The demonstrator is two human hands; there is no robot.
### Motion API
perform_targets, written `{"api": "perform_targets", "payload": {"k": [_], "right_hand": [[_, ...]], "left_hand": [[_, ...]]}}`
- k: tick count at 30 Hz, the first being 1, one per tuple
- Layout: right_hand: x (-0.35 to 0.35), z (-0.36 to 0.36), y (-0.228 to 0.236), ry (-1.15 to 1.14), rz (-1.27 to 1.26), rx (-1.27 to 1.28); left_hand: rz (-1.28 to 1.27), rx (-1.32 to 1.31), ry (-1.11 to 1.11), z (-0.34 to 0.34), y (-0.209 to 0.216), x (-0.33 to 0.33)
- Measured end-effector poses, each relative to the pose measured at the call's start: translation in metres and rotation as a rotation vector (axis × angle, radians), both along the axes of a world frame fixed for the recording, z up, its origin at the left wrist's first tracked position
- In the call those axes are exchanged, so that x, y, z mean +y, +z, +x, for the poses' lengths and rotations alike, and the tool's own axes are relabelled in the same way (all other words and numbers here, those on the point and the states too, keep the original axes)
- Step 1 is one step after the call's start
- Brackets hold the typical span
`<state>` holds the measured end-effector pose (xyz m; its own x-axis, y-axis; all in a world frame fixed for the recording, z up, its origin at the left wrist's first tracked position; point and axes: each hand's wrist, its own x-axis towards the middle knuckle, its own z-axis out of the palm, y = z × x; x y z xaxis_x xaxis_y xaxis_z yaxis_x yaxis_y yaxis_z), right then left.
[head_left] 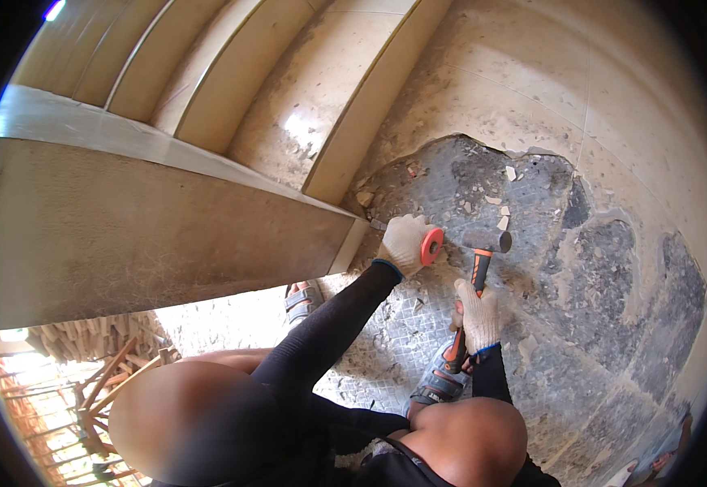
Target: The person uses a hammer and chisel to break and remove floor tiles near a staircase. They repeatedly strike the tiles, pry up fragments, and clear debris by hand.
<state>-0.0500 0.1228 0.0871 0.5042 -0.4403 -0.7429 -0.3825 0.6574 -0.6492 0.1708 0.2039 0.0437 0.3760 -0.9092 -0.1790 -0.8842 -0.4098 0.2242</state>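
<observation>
My left hand [406,243], in a white knit glove, is wrapped round a chisel with a round red hand guard [432,246]. The blade points left, toward the foot of the bottom stair, and most of the shaft is hidden in my fist. In my gloved right hand [478,316] is a club hammer [487,241], gripped midway along its black and orange handle. Its dark steel head is a short way right of the guard, not touching it. Beneath both tools lies rough grey floor [524,195] with the tile broken away.
Tiled stairs [288,105] rise at the upper left, with a stone side panel [159,227] along them. Loose tile chips [503,222] lie beyond the hammer. Unbroken beige tile [638,89] borders the rough patch. My sandalled foot [439,380] is below the hammer; wood pieces [118,357] are stacked at lower left.
</observation>
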Motion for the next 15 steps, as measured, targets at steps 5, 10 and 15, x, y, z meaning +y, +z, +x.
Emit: {"api": "perform_targets", "payload": {"k": [5, 10, 15], "right_hand": [[0.004, 0.001, -0.004, 0.023, -0.045, 0.023], [0.003, -0.001, -0.003, -0.013, 0.012, 0.022], [-0.005, -0.008, -0.006, -0.003, -0.041, 0.076]], "left_hand": [[-0.002, 0.010, 0.023, 0.026, 0.002, -0.009], [0.033, -0.199, -0.169, 0.048, 0.015, -0.024], [-0.029, -0.051, 0.026, 0.036, 0.015, -0.022]]}}
